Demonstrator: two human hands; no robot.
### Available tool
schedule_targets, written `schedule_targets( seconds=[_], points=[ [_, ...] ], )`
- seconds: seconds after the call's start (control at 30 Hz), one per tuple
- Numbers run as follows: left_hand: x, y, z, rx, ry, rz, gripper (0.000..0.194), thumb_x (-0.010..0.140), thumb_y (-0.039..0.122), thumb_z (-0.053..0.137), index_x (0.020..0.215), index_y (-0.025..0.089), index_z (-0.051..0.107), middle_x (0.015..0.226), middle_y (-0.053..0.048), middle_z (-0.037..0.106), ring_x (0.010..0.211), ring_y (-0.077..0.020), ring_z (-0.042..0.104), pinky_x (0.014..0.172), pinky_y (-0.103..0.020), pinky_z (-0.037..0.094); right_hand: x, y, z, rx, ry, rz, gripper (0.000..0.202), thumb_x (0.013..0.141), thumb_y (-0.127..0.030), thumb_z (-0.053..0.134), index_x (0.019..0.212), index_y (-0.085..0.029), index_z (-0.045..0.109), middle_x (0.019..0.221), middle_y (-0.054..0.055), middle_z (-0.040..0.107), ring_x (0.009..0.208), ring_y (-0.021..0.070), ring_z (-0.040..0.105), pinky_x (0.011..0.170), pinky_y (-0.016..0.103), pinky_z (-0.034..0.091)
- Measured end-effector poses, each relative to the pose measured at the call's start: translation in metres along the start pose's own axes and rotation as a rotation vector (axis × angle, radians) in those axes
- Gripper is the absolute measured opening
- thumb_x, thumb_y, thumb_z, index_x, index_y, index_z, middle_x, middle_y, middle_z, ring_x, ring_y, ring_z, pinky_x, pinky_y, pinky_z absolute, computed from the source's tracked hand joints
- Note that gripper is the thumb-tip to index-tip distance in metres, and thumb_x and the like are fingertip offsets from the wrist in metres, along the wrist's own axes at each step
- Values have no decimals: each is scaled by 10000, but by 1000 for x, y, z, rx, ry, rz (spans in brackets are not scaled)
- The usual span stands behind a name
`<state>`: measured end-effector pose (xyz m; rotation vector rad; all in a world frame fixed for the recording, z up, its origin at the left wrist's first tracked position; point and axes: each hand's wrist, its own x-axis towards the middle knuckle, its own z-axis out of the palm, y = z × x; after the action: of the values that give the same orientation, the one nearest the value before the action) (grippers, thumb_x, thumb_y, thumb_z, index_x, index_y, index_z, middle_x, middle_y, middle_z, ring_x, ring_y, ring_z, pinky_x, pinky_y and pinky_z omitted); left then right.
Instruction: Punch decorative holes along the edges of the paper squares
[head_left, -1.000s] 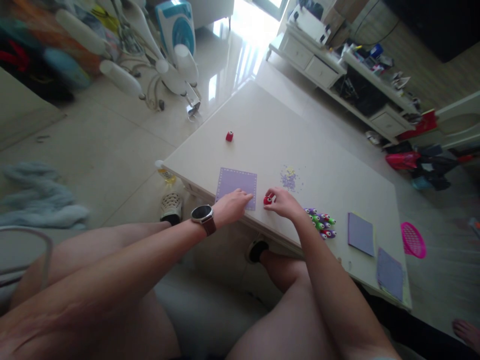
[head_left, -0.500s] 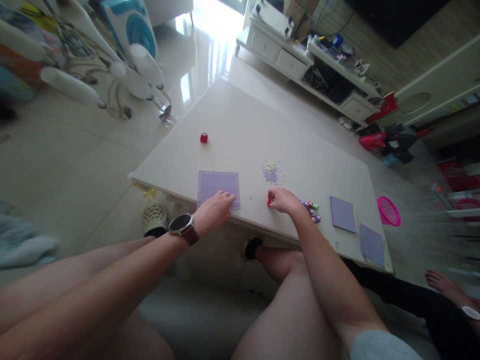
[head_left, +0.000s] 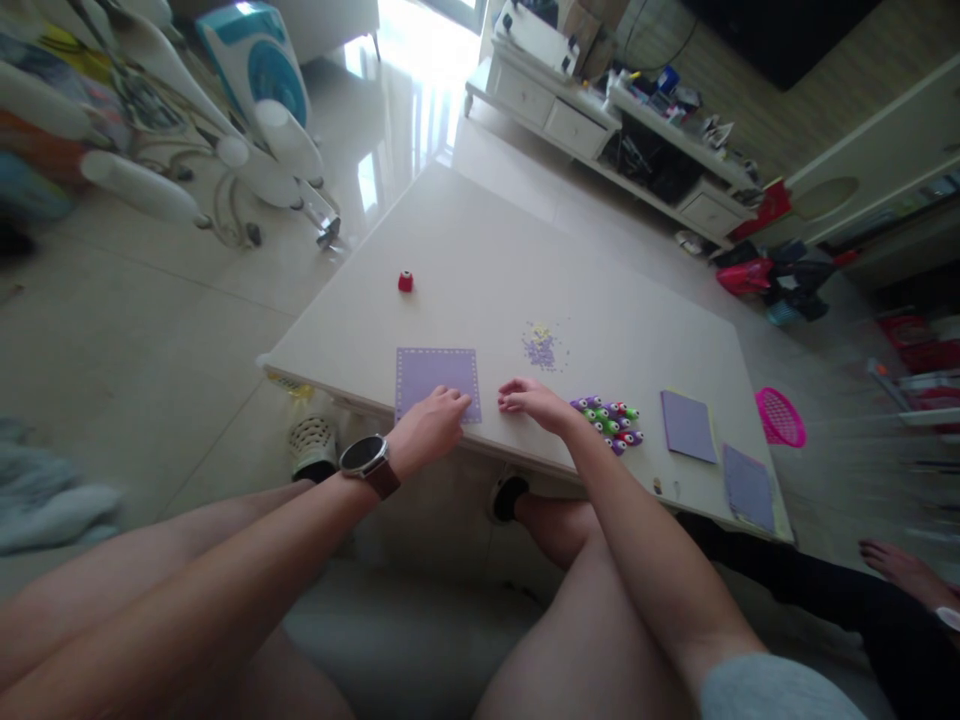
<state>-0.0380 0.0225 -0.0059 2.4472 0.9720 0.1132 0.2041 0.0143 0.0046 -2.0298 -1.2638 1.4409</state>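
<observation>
A square purple paper sheet (head_left: 424, 372) with a row of small punched holes along its edges lies near the table's front edge. My left hand (head_left: 437, 415), below a wristwatch, presses its lower right part with curled fingers. To the right of the sheet is my right hand (head_left: 529, 399), its fingers bent together low over the table; what they hold, if anything, is hidden. Behind that hand lies a heap of purple and yellow paper bits (head_left: 540, 347). A small red paper punch (head_left: 406, 282) stands apart, beyond the sheet.
Several purple, green and red pieces with eye-like white dots (head_left: 609, 420) are clustered right of my right hand. Farther right lie a purple paper stack (head_left: 688, 427) and another stack in a clear wrapper (head_left: 748, 487). A pink basket (head_left: 780, 417) is beyond the white table (head_left: 487, 230). Another person's leg is at right.
My right hand has moved left toward the purple sheet; the red piece seen in its fingers earlier no longer shows. More of the coloured cluster is uncovered. The left hand stays on the sheet.
</observation>
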Motion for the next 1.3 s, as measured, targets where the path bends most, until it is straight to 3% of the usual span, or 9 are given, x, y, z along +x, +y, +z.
schedule_targets(
  seconds=[0.2, 0.37, 0.47, 0.57, 0.77, 0.97, 1.03, 1.2, 1.3],
  points=[
    [0, 3, -3, -5, -19, -4, 263, 877, 21, 509, 1046, 171, 643, 1098, -136, 693, 1093, -295, 605, 880, -393, 549, 10, -3, -18, -53, 567, -73, 413, 821, -161, 562, 1229, -193, 618, 1360, 146, 690, 1269, 230, 657, 1079, 363, 524],
    [0, 4, -4, -4, -26, -1, 256, 885, 32, 526, 1064, 172, 645, 1108, -128, 692, 1104, -283, 601, 901, -381, 539, -14, -3, -40, -556, 203, -102, 219, 790, -134, 662, 996, -180, 724, 1114, 100, 771, 1012, 220, 712, 910, 294, 538],
    [-1, 6, -7, 8, -39, -17, 251, 901, 33, 524, 1071, 169, 650, 1114, -130, 695, 1094, -280, 602, 867, -376, 538, -28, 4, -49, -852, 45, -16, 276, 710, -14, 677, 904, -199, 744, 1006, 67, 788, 914, 201, 709, 794, 258, 500],
    [-2, 10, -13, 119, -27, 17, 249, 932, 24, 510, 1061, 170, 665, 1141, -147, 699, 1112, -292, 599, 922, -418, 525, -32, 11, -57, -965, 50, 128, 321, 658, 30, 709, 868, -212, 734, 908, 54, 790, 804, 203, 709, 689, 262, 461],
    [0, 17, -19, 99, 49, 390, 221, 943, 45, 535, 959, 195, 696, 1128, -125, 705, 1152, -275, 609, 1063, -466, 460, -33, 11, -66, -995, 120, 120, 239, 730, -14, 675, 861, -210, 714, 890, 98, 796, 772, 232, 728, 673, 295, 469],
    [12, 21, -12, -647, -10, -107, 173, 962, 202, 526, 949, 171, 696, 844, -48, 709, 722, -168, 651, 691, -306, 537, -45, 5, -61, -874, -42, 206, 208, 735, -92, 765, 814, -221, 623, 683, 27, 725, 626, 214, 709, 587, 286, 472],
    [11, 21, -15, -596, 13, -163, 181, 979, 209, 511, 912, 166, 674, 803, -51, 700, 685, -167, 641, 663, -302, 527, -48, 6, -60, -766, -99, 288, 238, 747, -87, 780, 799, -221, 591, 634, 6, 693, 617, 208, 718, 576, 273, 485],
    [-1, 25, -26, -4, -11, 377, 154, 942, 86, 566, 900, 196, 665, 978, -93, 725, 914, -221, 683, 794, -339, 532, -47, 13, -66, -806, -72, 377, 241, 777, -137, 823, 729, -207, 597, 690, 57, 720, 674, 231, 731, 626, 301, 514],
    [-4, 27, -23, 80, -28, 488, 145, 958, 95, 577, 954, 202, 676, 994, -97, 726, 929, -233, 698, 770, -342, 541, -44, 6, -63, -948, 67, 218, 174, 850, -206, 780, 739, -198, 646, 813, 103, 759, 789, 251, 725, 716, 327, 509]
  ],
)
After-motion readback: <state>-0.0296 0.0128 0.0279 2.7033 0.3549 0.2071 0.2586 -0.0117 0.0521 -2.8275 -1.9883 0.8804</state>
